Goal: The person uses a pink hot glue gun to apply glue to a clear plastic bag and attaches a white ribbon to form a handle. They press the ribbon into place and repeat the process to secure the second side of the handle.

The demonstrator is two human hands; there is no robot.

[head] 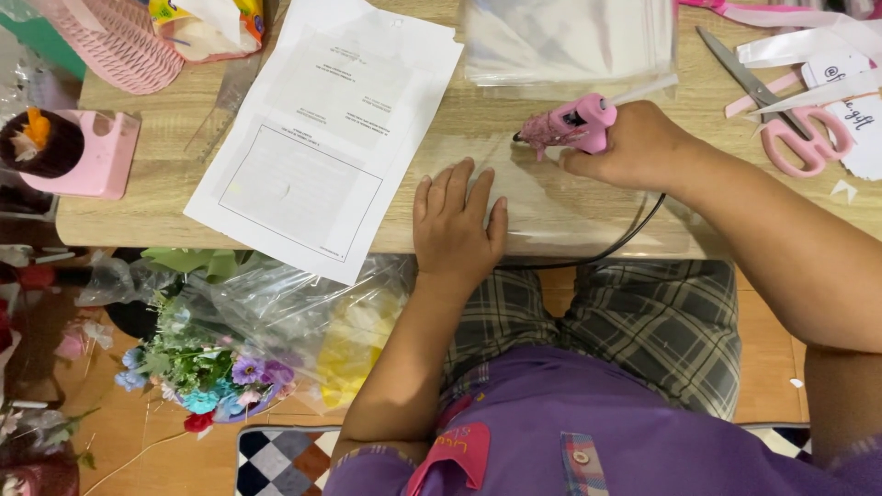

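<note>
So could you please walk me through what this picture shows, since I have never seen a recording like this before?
There is no machine here. The one picture comes from a camera worn on a person's head, looking down at their own two bare hands and lap. The right hand grips a pink glue gun, its nozzle pointing left, low over a clear plastic sheet. The left hand lies flat on that sheet, pressing it to the wooden table. Also on the table are printed papers, a stack of clear bags, pink scissors and white ribbons. On the floor to the left lies a wrapped bunch of flowers.
</note>
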